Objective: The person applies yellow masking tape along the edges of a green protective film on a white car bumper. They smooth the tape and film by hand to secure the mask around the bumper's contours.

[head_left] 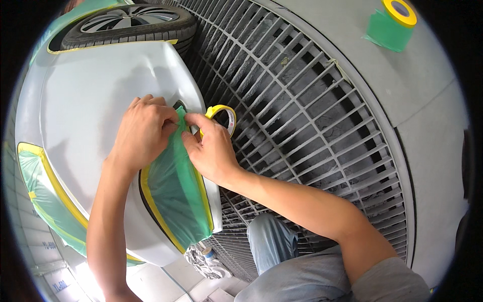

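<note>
A pale grey car bumper has a long opening covered with green masking film, edged in yellow masking tape. At the narrow upper end of the film, my left hand is closed, its fingertips pinching the gathered film. From the other side my right hand has thumb and forefinger curled against the same film. A roll of yellow masking tape shows just behind the right hand's knuckles. Whether other fingers of that hand hold the roll is hidden.
A wheel with tyre sits beyond the bumper. Green film also covers the lamp area at left. Metal floor grating runs along the right. A taped film roll lies on the grey floor. A crumpled cloth lies below the bumper.
</note>
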`<state>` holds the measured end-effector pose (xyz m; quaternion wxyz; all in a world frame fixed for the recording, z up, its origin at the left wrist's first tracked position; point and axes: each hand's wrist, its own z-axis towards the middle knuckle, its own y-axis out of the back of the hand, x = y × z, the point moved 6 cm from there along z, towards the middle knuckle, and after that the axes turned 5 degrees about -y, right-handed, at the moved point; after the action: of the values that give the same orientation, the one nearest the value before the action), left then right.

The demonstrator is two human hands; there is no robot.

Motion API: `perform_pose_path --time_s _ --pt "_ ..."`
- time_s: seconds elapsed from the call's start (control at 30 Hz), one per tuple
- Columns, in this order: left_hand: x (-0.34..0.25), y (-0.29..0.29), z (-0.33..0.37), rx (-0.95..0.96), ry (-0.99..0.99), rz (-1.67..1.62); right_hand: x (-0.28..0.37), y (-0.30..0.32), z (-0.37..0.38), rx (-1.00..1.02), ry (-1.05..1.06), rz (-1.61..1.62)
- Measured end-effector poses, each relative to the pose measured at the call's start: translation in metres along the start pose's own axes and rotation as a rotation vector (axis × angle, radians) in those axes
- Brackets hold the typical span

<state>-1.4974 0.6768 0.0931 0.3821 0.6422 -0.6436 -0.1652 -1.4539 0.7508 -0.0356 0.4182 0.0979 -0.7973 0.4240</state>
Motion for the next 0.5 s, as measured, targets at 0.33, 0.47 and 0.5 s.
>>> perform_pose_path --time_s 0.33,0.47,0.5 --pt "0.009 -0.004 0.018 -0.067 -0.015 0.004 -0.014 -0.009 0.021 0.004 -0.142 0.007" --pt "0.008 -0.009 0.020 -0.005 -0.062 0.072 -0.016 -0.003 0.021 -0.088 -0.116 -0.015" --pt "0.009 -0.010 0.020 -0.006 -0.055 0.088 -0.014 0.000 0.017 -0.104 -0.099 -0.031"
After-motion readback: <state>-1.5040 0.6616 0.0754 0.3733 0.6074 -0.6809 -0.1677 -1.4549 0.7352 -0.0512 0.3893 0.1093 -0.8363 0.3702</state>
